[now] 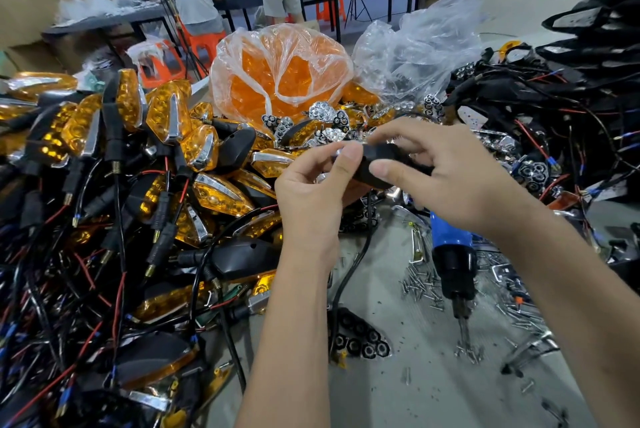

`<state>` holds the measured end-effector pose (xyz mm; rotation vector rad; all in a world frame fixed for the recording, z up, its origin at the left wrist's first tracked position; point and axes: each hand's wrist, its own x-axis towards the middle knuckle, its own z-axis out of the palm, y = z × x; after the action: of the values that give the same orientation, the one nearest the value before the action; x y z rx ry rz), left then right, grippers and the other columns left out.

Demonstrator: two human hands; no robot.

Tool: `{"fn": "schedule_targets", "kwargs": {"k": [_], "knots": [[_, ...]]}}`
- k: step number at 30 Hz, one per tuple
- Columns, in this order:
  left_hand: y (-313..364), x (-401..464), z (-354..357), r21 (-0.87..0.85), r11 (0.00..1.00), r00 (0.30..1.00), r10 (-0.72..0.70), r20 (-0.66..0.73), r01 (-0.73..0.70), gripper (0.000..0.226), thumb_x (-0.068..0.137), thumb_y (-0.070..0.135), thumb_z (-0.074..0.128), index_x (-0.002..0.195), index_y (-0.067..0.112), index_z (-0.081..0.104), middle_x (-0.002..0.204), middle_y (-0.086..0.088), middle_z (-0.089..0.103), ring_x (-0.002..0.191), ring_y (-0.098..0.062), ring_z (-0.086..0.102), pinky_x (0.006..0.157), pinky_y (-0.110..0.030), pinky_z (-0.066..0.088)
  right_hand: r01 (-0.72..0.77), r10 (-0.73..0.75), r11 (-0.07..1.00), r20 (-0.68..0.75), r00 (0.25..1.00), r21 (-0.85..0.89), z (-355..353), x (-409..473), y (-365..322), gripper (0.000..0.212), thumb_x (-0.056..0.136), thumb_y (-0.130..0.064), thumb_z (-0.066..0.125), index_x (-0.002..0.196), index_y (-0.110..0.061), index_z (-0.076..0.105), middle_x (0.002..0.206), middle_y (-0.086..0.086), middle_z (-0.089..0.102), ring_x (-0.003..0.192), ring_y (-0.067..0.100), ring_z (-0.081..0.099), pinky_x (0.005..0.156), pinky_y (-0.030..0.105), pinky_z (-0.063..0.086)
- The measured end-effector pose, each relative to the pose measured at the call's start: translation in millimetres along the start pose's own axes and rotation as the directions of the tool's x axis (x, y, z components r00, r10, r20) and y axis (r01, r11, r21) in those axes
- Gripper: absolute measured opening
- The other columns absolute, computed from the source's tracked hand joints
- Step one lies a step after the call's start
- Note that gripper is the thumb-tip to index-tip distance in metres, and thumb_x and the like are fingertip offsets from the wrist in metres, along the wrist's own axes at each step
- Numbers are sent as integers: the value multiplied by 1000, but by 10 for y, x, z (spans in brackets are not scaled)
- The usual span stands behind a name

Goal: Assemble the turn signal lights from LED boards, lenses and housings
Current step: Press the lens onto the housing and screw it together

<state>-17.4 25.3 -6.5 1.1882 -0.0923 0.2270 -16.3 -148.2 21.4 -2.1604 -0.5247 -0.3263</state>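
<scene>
Right now my left hand (313, 181) and right hand (446, 173) both pinch the black housing (377, 164); a skewed press could pop it loose into the finished lights (166, 136).

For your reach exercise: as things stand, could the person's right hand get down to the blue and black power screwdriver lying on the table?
Probably yes, but not at once. The screwdriver lies just below the right hand with nothing over it. That hand, with the left hand, grips a black housing, so it must let go first.
</scene>
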Motion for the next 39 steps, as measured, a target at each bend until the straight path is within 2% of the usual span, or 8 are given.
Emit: {"fn": "schedule_targets", "kwargs": {"k": [6,11,14,18,22,26,33,39], "knots": [[64,-8,-113,-113,989,977,-73,202,97,41,83,33,76,120,15,74,101,-9,74,75,-13,69,64,-20,56,-303,228,873,228,947,384,-64,24,-105,50,113,-42,37,85,-18,71,78,16,77,44,21,38,43,24,29],[48,-10,-96,-92,993,984,-63,168,79,33,86,28,73,114,12,76,93,-5,75,75,-12,68,65,-23,57,-281,149,874,332,931,396,-64,-11,-106,41,102,-55,56,85,-23,76,80,12,76,47,17,43,41,19,31],[59,7,-103,-80,995,993,-55,100,63,51,79,37,76,119,6,74,103,-13,75,88,-22,70,79,-37,59,-147,80,949,238,968,280,-55,-14,-114,25,88,-54,77,94,-30,77,64,2,64,53,11,53,50,22,45],[53,-8,-58,-104,994,999,-45,14,46,61,69,41,79,118,4,75,98,-12,72,81,-22,64,76,-34,56,41,-41,999,41,998,17,10,-4,-85,43,79,-62,75,102,-26,78,84,0,74,80,18,71,77,43,56],[47,-4,-56,-129,992,1000,-10,9,11,46,70,35,82,107,10,79,86,-9,70,73,-19,60,74,-31,55,179,-181,983,-56,982,-40,67,-24,-73,36,89,-56,71,110,-28,79,80,-3,72,70,13,62,64,32,47],[53,-15,-18,-162,987,999,27,29,-22,38,73,24,79,108,9,77,72,5,66,65,-8,58,72,-25,54,160,-164,985,-72,984,-59,80,-15,-42,34,91,-48,70,118,-28,74,94,-10,72,86,12,66,78,40,51],[14,-33,26,-214,977,999,7,44,2,43,69,20,79,110,7,77,96,-13,68,90,-26,60,84,-29,56,164,-186,967,-101,977,-195,143,-13,-77,35,100,-53,55,117,-25,66,95,-12,64,87,17,61,76,46,51],[21,-41,46,-285,957,998,-39,59,54,31,74,14,74,104,8,78,90,-8,74,78,-15,69,77,-25,59,156,-199,956,-160,967,-249,205,-38,-113,35,99,-49,57,118,-22,68,101,-8,67,92,21,64,79,47,51]]}}
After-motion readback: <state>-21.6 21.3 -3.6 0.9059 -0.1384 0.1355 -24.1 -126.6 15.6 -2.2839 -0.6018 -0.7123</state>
